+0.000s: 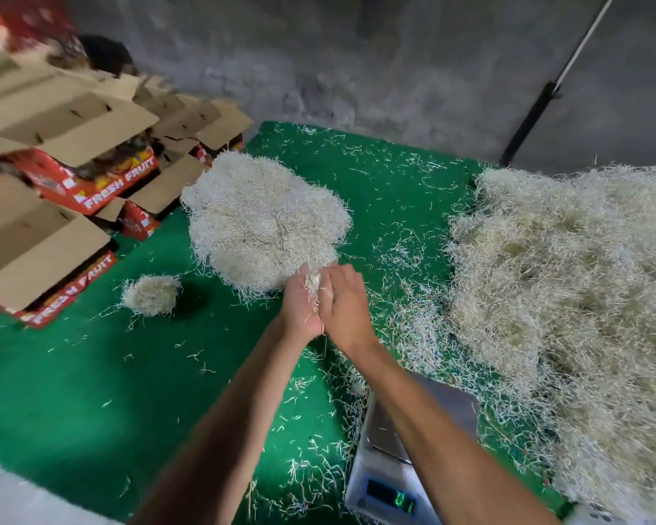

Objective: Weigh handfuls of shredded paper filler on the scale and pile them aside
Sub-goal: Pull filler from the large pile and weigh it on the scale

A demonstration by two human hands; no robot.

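- On the green mat [91,392] that covers the floor in front of me, loose shreds lie scattered everywhere, thickest between the two piles; behind it stands a bare grey concrete wall [356,62] with a dark pole [534,119] leaning against it.
- At my right, the big heap of shredded paper filler [569,297] sprawls across the mat, my supply for weighing, I judge.
- Ahead of my hands sits the weighed pile [258,217], rounded and well apart from the big heap.
- At my left, open cardboard fruit boxes [65,176] stand stacked, printed "FRESH FRUIT".
- Near me, the digital scale [391,464] has its platform partly hidden under my right forearm, and I see no filler on the visible part; green digits glow, too blurred to read surely.
- A small separate clump [152,295] lies left of the weighed pile.
- My left hand [300,308] and right hand [343,305] press together at the near edge of the weighed pile, fingers curled around a small tuft of filler [313,282] pinched between them.
- The filler should be very light, springy and loose: strands shed easily, so I would cup a clump from both sides and squeeze gently rather than pinch a few strands.
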